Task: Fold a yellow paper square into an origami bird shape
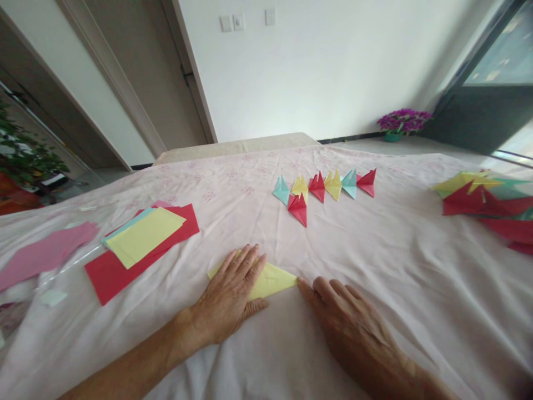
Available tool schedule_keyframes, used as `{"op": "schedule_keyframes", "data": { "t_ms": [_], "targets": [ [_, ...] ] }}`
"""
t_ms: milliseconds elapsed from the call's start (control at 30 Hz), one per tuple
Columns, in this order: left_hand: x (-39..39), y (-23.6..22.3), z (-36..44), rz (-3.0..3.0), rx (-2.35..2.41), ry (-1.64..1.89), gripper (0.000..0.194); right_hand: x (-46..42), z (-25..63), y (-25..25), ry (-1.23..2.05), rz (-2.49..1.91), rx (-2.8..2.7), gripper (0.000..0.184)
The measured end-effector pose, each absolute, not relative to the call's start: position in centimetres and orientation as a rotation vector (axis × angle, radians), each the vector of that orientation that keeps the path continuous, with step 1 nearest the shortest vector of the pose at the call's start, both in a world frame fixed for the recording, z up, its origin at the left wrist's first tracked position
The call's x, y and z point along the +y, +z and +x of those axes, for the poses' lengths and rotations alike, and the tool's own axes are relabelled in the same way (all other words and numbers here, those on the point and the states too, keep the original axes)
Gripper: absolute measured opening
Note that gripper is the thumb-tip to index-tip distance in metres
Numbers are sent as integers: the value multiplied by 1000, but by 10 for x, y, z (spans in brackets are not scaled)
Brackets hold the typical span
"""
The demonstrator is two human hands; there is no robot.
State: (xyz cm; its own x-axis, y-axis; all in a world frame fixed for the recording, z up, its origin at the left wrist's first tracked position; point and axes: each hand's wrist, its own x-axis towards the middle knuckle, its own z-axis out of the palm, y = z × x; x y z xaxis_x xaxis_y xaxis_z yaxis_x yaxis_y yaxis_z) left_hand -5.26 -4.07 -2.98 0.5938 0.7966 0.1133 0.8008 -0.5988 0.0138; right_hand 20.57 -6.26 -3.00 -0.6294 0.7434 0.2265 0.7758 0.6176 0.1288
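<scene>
A yellow sheet of paper, folded to a long pointed shape, lies on the cloth in front of me. My left hand rests flat across its left part, fingers stretched out and thumb along the near edge. My right hand is at the paper's right tip, the index finger touching the point and the other fingers curled. Whether the right thumb pinches the tip from below is hidden. Beyond the hands stand several small folded paper pieces in red, yellow and light blue, with a red folded piece nearest.
To the left lie a yellow sheet on red paper and pink paper. A pile of larger folded red, yellow and green paper sits at the right edge. A wrinkled pale pink cloth covers the surface.
</scene>
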Motion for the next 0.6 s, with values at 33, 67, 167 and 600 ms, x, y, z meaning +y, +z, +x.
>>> {"op": "schedule_keyframes", "data": {
  "t_ms": [33,67,167,600],
  "targets": [
    [-41,-30,-56,-2750,-1398,-176,70,-62,206,-29,-307,-1290,-2695,40],
    [-41,-31,-58,-2731,-1410,-182,69,-62,206,-26,-284,-1306,-2702,40],
    [-43,-32,-64,-2699,-1439,-182,69,-61,206,-12,-176,-1364,-2726,40],
    [-47,-39,-68,-2652,-1424,-306,63,-58,142,-26,56,-1168,-2657,59]
  ]
}}
